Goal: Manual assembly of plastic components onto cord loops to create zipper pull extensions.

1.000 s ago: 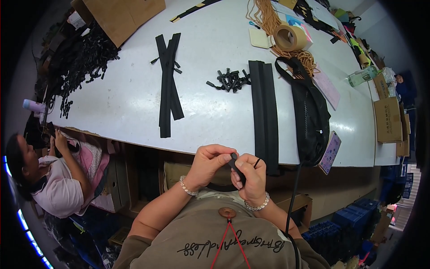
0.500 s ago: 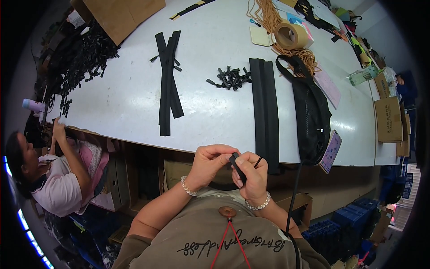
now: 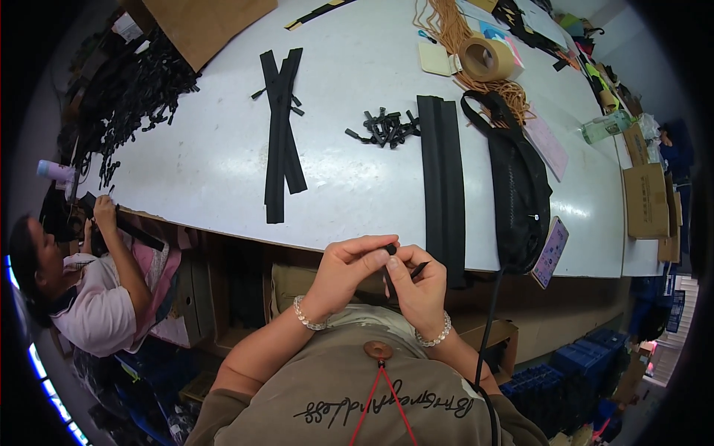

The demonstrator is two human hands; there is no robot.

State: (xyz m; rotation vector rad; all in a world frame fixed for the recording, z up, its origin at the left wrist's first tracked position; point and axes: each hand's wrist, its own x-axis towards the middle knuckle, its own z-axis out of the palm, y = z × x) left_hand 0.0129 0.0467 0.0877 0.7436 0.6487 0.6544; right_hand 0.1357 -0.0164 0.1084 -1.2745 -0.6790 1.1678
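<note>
While I watch from my distant seat, the left hand (image 3: 341,273) and the right hand (image 3: 421,296) meet at the lower middle of the frame, fingertips nearly together, both pinching a small black strip (image 3: 391,250) just off the table (image 3: 349,204) edge. I see its upper end as a dark nub between the thumbs and forefingers; a thin length hangs below, and a dark end pokes out by the right forefinger. Half a second ago its broad face showed along the right palm; now I get only a narrow sliver, so it has been turned or folded, I cannot tell which.

At the left edge of the frame, a co-worker (image 3: 97,316) now has a long dark band (image 3: 143,232) running down to the lap, which I could not make out earlier. On the table nothing has changed places: two crossed black tapes (image 3: 278,134) left of centre, a heap of black pulls (image 3: 384,128) at upper centre, a wide black panel (image 3: 442,189) and a black bag (image 3: 516,193) to its right.
</note>
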